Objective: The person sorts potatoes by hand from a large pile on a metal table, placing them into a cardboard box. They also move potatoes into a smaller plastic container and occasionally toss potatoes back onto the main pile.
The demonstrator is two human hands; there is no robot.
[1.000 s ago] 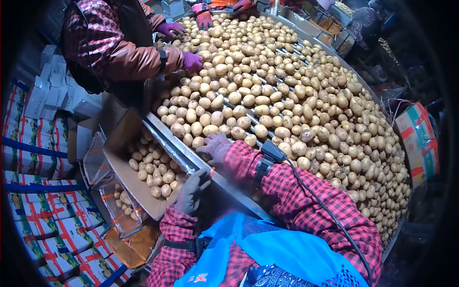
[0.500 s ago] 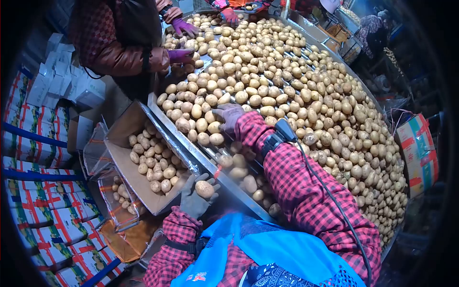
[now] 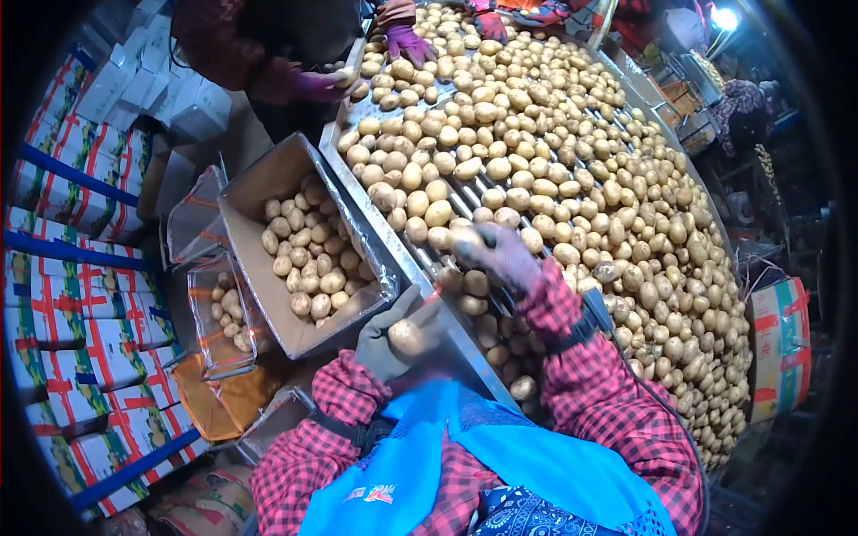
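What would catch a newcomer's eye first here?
The heap of potatoes covering the long sorting table, filling the middle and right. At lower centre the gloved left hand holds one potato beside a cardboard box partly filled with potatoes; the right hand rests on the heap.

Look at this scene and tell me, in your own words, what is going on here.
A person in red checked sleeves and a blue apron stands at a metal sorting table heaped with potatoes. Their gloved left hand holds one potato near the table's edge, while the gloved right hand, blurred, reaches into the heap. A cardboard box beside the table is partly filled with potatoes. Further along, a co-worker's purple-gloved hand is also on the heap.
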